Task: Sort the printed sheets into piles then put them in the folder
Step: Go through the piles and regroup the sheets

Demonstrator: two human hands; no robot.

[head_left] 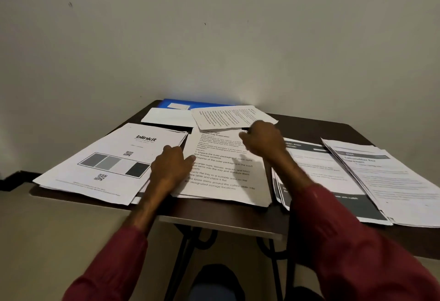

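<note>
— Standing by the worktop [228, 217], what did you see of the sheets?

— Four piles lay across it. At the left was the blinkit pile [107, 162], named for the word printed on its top page. Just beside it lay the middle pile [226, 176], with a numbered list on top. Further right came the banded pile [319, 174], with dark bars across its page. The right pile [395, 176] overlapped that one's right edge.

— And the folder?

— The folder [204, 104], blue, lay flat at the far edge against the wall [214, 26], with a small white label [178, 106] on it. A blank sheet [170, 117] lay just in front of it.

— What were the hands doing?

— The left grip [172, 169] rested where the blinkit pile met the middle pile. Its fingers were loosely bent, the thumb out onto the list, and it held nothing. The right grip [262, 141] was over the far end of the middle pile, fingers curled on the near edge of a loose sheet [226, 117]. That sheet sat askew to the pile below, and its far edge seemed to reach over the folder's right end. The hand was blurred, so I couldn't make out the fingertips.

— Anything else?

— Dark red sleeves [345, 241] on both arms.
</note>
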